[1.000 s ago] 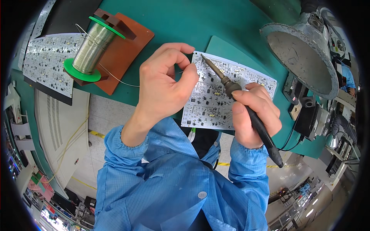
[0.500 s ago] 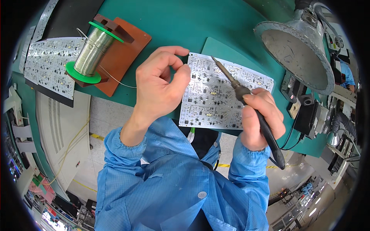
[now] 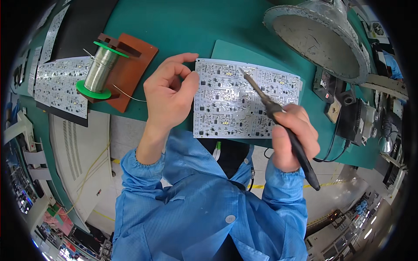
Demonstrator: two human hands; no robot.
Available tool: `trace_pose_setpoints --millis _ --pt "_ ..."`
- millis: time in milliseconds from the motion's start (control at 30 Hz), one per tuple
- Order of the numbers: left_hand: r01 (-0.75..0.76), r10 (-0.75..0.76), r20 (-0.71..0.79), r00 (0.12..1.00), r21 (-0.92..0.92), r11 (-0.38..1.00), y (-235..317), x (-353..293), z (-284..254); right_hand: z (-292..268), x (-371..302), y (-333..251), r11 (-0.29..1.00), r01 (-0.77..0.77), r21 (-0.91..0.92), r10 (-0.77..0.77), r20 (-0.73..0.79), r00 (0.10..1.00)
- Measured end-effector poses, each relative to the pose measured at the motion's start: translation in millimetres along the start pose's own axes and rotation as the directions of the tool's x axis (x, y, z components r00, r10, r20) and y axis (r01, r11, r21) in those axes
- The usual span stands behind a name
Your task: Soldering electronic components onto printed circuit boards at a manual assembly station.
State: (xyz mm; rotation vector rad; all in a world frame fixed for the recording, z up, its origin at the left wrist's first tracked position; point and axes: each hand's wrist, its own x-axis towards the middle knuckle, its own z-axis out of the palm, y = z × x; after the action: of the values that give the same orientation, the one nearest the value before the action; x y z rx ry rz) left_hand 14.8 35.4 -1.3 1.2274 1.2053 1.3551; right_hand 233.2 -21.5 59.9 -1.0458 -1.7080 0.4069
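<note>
A white populated circuit board (image 3: 224, 104) lies before me on a green pad. My left hand (image 3: 170, 93) is at its left edge, forefinger stretched to the far left corner, with thumb and other fingers curled together. Thin solder wire (image 3: 128, 95) runs from a spool (image 3: 102, 69) with green flanges in behind this hand; its free end is hidden. My right hand (image 3: 296, 135) grips a soldering iron (image 3: 272, 106) by its black handle. The iron slants across the board, its tip over the far edge near the middle; I cannot tell whether it touches.
The spool sits on a brown stand (image 3: 137, 56). More circuit boards (image 3: 63, 85) lie on black sheets at the left. A metal lamp-like hood (image 3: 318, 41) overhangs the far right, with a black box (image 3: 350, 119) and cable below it.
The whole view has shifted, and the board sits further left and straighter in it. The iron's tip is further right over the board. Left hand stays by the same corner.
</note>
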Motion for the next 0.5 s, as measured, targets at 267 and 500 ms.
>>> trace_pose_setpoints --millis 267,500 --pt "-0.035 0.035 -0.005 0.999 0.054 0.998 0 1 1 35 29 7 0.997 0.066 0.030 -0.070 0.130 0.989" --pt "-0.023 0.024 -0.014 1.000 0.059 0.998 0 1 1 40 30 10 0.997 0.072 0.006 -0.072 0.148 0.986"
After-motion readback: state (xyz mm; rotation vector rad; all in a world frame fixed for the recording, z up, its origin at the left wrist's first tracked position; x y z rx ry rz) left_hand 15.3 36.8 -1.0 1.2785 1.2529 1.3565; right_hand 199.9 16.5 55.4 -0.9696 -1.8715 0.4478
